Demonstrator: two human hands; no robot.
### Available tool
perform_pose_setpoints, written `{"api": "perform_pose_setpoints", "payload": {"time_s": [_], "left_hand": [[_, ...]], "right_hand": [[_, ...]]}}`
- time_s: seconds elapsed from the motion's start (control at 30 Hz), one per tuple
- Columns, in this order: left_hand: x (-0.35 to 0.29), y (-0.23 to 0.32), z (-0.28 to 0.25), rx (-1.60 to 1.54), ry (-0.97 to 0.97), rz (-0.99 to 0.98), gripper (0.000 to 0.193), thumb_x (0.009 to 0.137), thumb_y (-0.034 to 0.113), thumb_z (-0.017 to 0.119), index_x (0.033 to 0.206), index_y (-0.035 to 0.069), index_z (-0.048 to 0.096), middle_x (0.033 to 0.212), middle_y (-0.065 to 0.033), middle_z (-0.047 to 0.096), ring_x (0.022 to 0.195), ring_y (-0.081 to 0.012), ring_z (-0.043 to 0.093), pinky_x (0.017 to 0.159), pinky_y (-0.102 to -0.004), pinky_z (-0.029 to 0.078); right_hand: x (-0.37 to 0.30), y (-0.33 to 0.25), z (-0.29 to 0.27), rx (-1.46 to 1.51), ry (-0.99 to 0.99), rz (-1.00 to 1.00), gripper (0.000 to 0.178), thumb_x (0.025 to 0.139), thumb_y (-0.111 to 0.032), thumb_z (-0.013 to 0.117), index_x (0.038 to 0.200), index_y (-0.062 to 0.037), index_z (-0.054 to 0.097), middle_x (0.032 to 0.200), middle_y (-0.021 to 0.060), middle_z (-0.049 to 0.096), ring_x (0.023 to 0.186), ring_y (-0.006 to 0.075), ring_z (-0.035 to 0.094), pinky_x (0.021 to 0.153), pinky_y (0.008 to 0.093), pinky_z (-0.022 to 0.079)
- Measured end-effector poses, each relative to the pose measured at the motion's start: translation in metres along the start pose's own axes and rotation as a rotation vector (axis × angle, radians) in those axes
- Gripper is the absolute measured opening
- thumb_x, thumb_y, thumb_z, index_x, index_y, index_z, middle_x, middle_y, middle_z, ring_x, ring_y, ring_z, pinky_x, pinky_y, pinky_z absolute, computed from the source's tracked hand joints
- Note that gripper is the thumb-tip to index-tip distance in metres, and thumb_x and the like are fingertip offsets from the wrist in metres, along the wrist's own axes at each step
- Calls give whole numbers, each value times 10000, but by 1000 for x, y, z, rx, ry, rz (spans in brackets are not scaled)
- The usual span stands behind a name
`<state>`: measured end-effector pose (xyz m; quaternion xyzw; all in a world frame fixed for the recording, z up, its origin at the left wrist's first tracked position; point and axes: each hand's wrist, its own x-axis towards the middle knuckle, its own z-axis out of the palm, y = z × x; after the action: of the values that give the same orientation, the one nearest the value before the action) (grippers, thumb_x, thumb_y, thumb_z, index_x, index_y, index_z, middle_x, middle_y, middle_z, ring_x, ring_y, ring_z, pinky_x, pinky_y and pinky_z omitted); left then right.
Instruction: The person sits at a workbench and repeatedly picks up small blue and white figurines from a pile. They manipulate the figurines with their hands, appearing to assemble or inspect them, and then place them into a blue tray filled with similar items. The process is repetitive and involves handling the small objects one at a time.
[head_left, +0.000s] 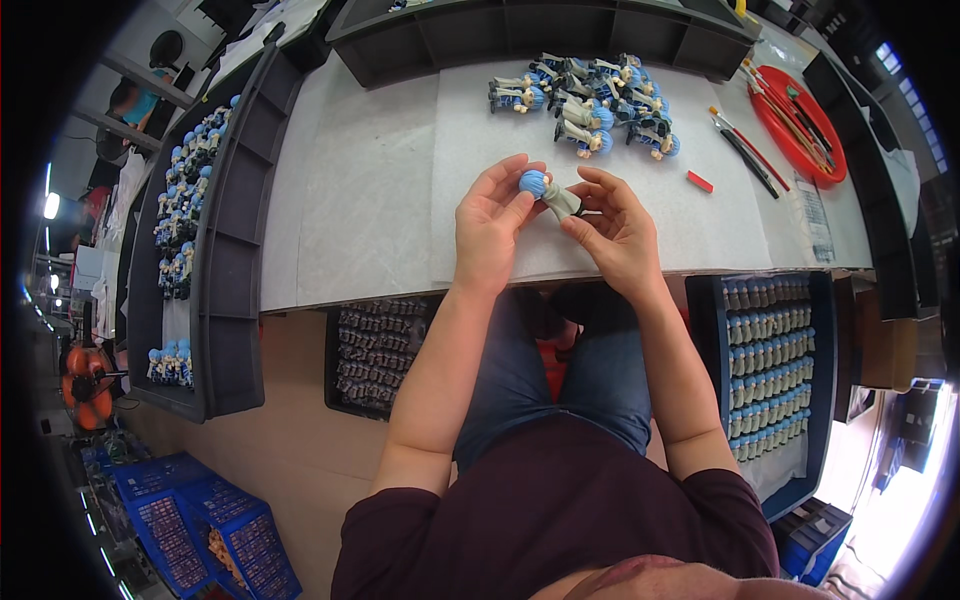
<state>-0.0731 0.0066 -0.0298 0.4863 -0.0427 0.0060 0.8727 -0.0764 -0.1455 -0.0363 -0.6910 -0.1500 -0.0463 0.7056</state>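
Observation:
Between my two hands, over the white-covered table, is a small figurine (562, 201) with blue hair and a pale grey-green coat. My left hand (493, 215) pinches it at the head, thumb and fingers on the blue hair. The fingers of my right hand (617, 222) curl round the lower end of the coat, thumb beneath. The figurine lies tilted, its head toward my left. Beyond my hands a pile of similar figurines (590, 105) lies on the white sheet, some with coats and some in dark blue.
A red dish (826, 170) of brushes stands at the far right, near loose brushes (748, 150) and a small red block (699, 182). Dark crates (235, 250) border the table at left and back (540, 38). Below the edge, a tray (822, 400) holds rows of figurines.

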Motion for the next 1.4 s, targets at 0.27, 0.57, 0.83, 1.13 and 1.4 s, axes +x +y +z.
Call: {"api": "perform_pose_setpoints", "payload": {"time_s": [0.27,0.57,0.83,1.13,1.4], "left_hand": [[0,-2,-1,-4,-4,25,332,850,-55,466,1178,-8,454,1146,-157,539,1058,-230,543,884,-333,470],[0,-2,-1,-11,3,25,337,847,-52,478,1180,-8,449,1140,-159,540,1045,-228,550,881,-334,472],[0,-1,-1,5,11,29,337,844,-41,495,1177,-7,451,1133,-156,543,1031,-225,556,863,-329,478],[0,0,2,23,28,22,346,836,-43,513,1175,-6,453,1110,-140,552,1009,-212,563,857,-335,481],[0,0,3,21,32,27,338,831,5,563,1159,-8,481,1037,-95,555,945,-156,550,825,-305,502]], "right_hand": [[0,-1,0,-6,-8,-3,499,746,22,647,1200,-6,440,1037,105,547,954,163,557,771,278,497],[0,-1,0,-11,-3,2,507,739,17,656,1198,0,441,1041,113,546,956,165,555,772,278,498],[0,-3,0,-19,-6,7,534,721,16,674,1201,5,441,1052,127,546,954,165,555,767,274,500],[0,-3,0,-18,-7,11,540,694,59,668,1189,-4,462,1064,136,543,932,168,562,759,271,502],[0,-1,0,-31,-7,-15,496,713,69,640,1177,-2,478,1075,134,551,946,167,561,773,276,497]]}}
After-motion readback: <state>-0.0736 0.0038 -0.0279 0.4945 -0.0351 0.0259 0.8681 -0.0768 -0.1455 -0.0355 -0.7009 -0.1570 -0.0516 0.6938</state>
